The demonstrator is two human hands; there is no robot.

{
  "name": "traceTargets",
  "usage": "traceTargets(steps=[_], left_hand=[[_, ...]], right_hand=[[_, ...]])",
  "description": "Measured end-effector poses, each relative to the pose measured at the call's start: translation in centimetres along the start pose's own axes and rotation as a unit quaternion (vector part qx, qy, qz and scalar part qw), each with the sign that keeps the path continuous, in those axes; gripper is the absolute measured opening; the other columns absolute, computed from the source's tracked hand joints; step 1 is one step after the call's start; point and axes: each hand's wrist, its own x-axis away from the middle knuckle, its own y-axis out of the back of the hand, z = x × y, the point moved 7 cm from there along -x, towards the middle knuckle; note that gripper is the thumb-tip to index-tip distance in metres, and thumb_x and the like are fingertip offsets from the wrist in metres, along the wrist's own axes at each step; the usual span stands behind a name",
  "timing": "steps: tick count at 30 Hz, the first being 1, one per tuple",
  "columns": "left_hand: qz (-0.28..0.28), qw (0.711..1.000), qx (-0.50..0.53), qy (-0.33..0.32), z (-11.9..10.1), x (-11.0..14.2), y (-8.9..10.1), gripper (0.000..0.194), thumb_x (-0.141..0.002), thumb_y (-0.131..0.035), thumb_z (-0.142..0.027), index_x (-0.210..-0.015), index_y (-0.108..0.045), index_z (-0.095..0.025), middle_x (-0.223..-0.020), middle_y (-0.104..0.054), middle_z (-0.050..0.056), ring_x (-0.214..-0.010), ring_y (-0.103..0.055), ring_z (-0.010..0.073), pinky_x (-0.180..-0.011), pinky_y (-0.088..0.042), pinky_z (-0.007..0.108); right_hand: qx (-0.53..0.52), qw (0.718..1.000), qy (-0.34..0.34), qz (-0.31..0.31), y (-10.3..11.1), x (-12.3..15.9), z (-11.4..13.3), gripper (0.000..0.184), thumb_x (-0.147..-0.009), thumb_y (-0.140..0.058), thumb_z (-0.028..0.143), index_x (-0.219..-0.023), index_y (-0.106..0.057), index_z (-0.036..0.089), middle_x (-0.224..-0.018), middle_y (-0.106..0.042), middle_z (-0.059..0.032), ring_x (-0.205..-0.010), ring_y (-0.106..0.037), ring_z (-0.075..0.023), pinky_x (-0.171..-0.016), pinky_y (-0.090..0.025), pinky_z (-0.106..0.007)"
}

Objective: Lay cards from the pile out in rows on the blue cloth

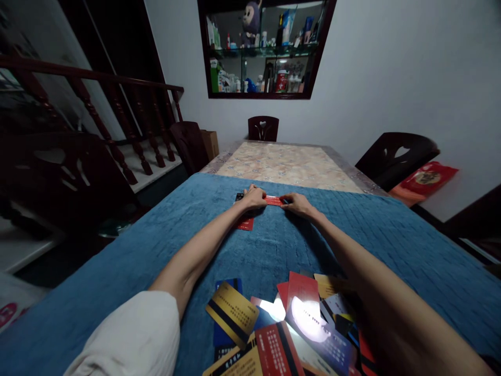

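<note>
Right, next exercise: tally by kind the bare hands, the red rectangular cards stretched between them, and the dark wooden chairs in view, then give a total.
Bare hands: 2
Red rectangular card between them: 1
Dark wooden chairs: 4
Total: 7

From well above and behind the bare left hand (254, 197) and bare right hand (298, 204), the head camera faces forward and down.

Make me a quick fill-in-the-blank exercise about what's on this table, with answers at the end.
The card between the left hand and right hand is coloured ____.
The cloth beneath them is coloured ____.
The pale sleeve shows on the person's ____ side.

Answers: red; blue; left.
</note>
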Motion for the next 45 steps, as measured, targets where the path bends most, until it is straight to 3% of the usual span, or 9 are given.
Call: traceTargets(steps=[14, 20, 26, 36, 45], left_hand=[[-0.002, 1.000, -0.011, 0.006, -0.4, 0.0, -0.2, 0.030, -0.068, -0.057, -0.017, -0.095, -0.071, -0.017, -0.098, -0.069, 0.012, -0.125, -0.040, 0.0345, -0.101, -0.037, 0.050], [-0.027, 0.999, -0.007, -0.025, -0.9, 1.4, 0.3, 0.034, -0.071, -0.056, -0.016, -0.103, -0.067, -0.018, -0.113, -0.066, 0.010, -0.130, -0.035, 0.0344, -0.102, -0.035, 0.052], [-0.072, 0.996, -0.004, -0.045, -2.1, 3.1, 1.6, 0.047, -0.079, -0.049, -0.014, -0.124, -0.060, -0.016, -0.135, -0.057, 0.011, -0.137, -0.028, 0.0326, -0.106, -0.030, 0.052], [-0.103, 0.988, -0.012, -0.116, -4.2, 8.7, 2.9, 0.045, -0.083, -0.050, -0.015, -0.127, -0.059, -0.018, -0.139, -0.055, 0.009, -0.138, -0.029, 0.0308, -0.107, -0.029, 0.052], [-0.112, 0.981, 0.003, -0.160, -4.7, 16.4, 3.3, 0.040, -0.085, -0.055, -0.017, -0.125, -0.061, -0.020, -0.136, -0.057, 0.009, -0.136, -0.032, 0.0298, -0.107, -0.028, 0.052]], right_hand=[[-0.034, 0.999, -0.002, -0.032, 0.2, 0.7, 0.1, 0.033, -0.076, -0.067, 0.024, -0.108, -0.074, 0.021, -0.118, -0.069, -0.0043, -0.116, -0.060, -0.0242, -0.099, -0.044, -0.030], [-0.047, 0.998, -0.012, -0.051, 0.8, 1.6, 0.0, 0.044, -0.076, -0.068, 0.027, -0.119, -0.068, 0.018, -0.116, -0.069, -0.0090, -0.101, -0.064, -0.0225, -0.089, -0.049, -0.031], [-0.052, 0.995, -0.003, -0.083, 2.0, 3.0, 0.7, 0.043, -0.080, -0.063, 0.024, -0.122, -0.065, 0.014, -0.122, -0.065, -0.0141, -0.103, -0.063, -0.0231, -0.090, -0.047, -0.032], [-0.073, 0.990, 0.036, -0.113, 3.8, 7.6, 3.8, 0.034, -0.081, -0.061, 0.020, -0.115, -0.068, 0.017, -0.117, -0.068, -0.0122, -0.101, -0.062, -0.0238, -0.093, -0.044, -0.039], [-0.080, 0.988, 0.071, -0.107, 4.8, 12.2, 7.8, 0.026, -0.082, -0.061, 0.021, -0.106, -0.071, 0.018, -0.106, -0.071, -0.0091, -0.099, -0.062, -0.0240, -0.092, -0.042, -0.038]])
